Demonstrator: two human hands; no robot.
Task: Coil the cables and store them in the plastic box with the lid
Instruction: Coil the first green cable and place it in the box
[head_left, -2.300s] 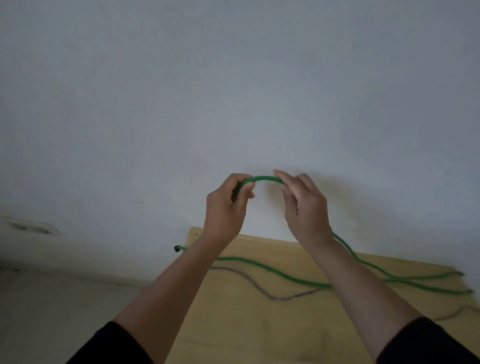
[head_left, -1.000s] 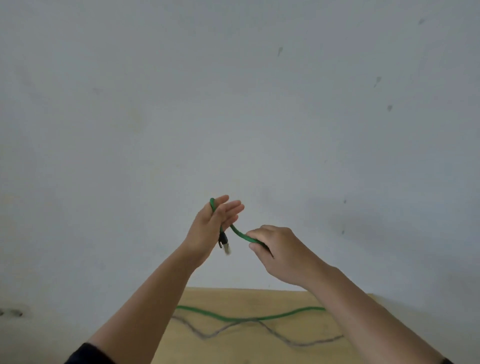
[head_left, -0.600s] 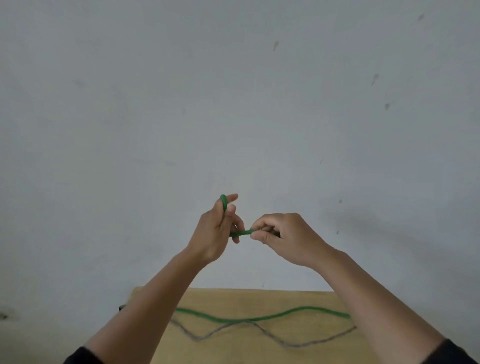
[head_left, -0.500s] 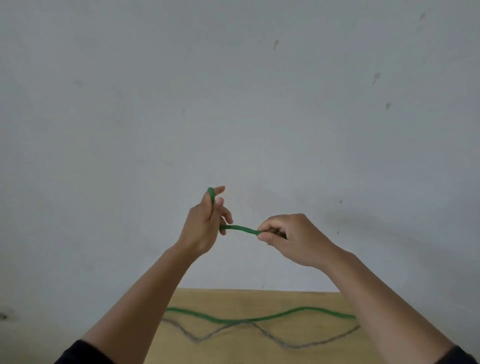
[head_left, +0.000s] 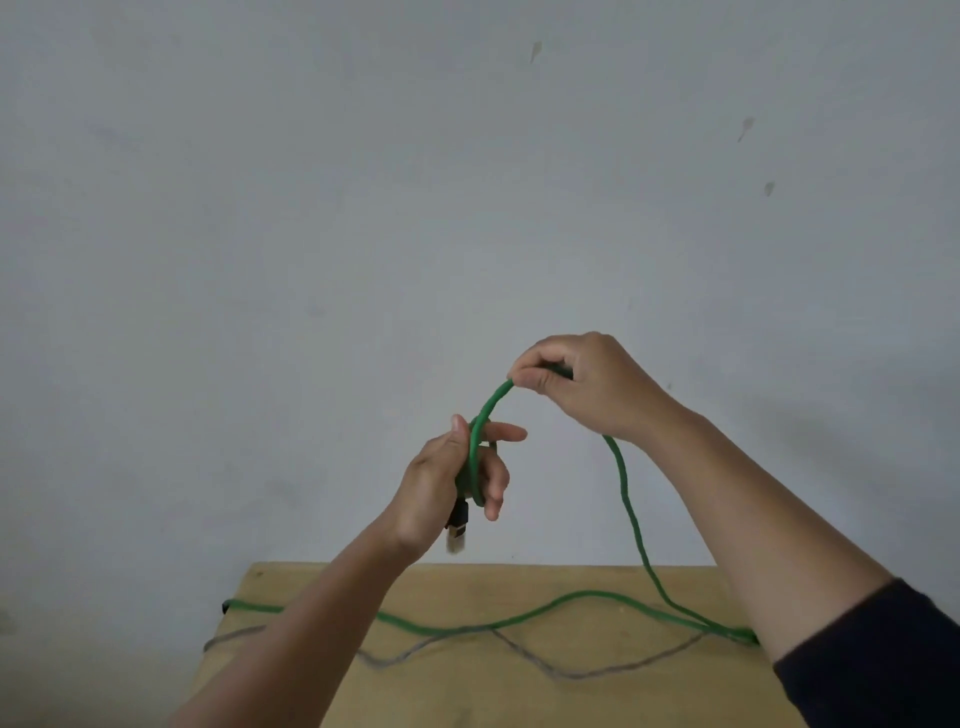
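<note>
A green cable (head_left: 626, 493) is lifted in front of the wall. My left hand (head_left: 447, 483) holds a small loop of it across the palm, thumb and index finger sticking up, and the cable's black plug (head_left: 457, 525) hangs below that hand. My right hand (head_left: 587, 384) is higher and to the right, pinching the cable. From there the cable drops to the wooden table (head_left: 519, 691) and snakes across it to the left edge. A grey cable (head_left: 524, 657) lies in waves on the table. The plastic box is out of view.
A plain pale wall (head_left: 467, 182) fills the view behind the hands. The table's far edge meets the wall, and its left edge is near the green cable's other end (head_left: 227, 606).
My right hand rose and drew cable up and to the right, lengthening the arc between the hands. My left hand dropped a little; a loop now lies across its palm and the plug hangs below.
</note>
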